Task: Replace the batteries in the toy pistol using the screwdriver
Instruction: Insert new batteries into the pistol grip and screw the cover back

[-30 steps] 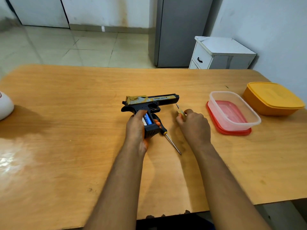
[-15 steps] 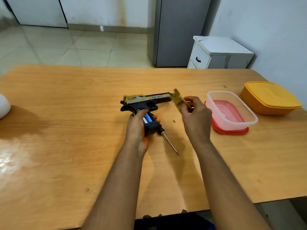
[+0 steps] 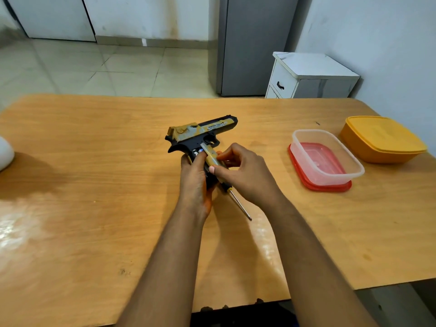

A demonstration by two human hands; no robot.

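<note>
Toy pistol (image 3: 200, 135) mid-table, grip end lifted. Left hand (image 3: 194, 178) wrapped around the grip, steadying it. Right hand (image 3: 245, 168) pinches the gold battery cover (image 3: 210, 155), laying it over the open bay where battery ends show. Likely step: seat cover. Align tabs first, press flat, no forcing. Screwdriver (image 3: 238, 202) lies on table (image 3: 94, 149) just under the hands, ready for the screw.

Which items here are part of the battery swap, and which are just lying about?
In use: toy pistol, battery cover, screwdriver, left hand, right hand.
Idle: clear container on its red lid, orange box, white object.
</note>
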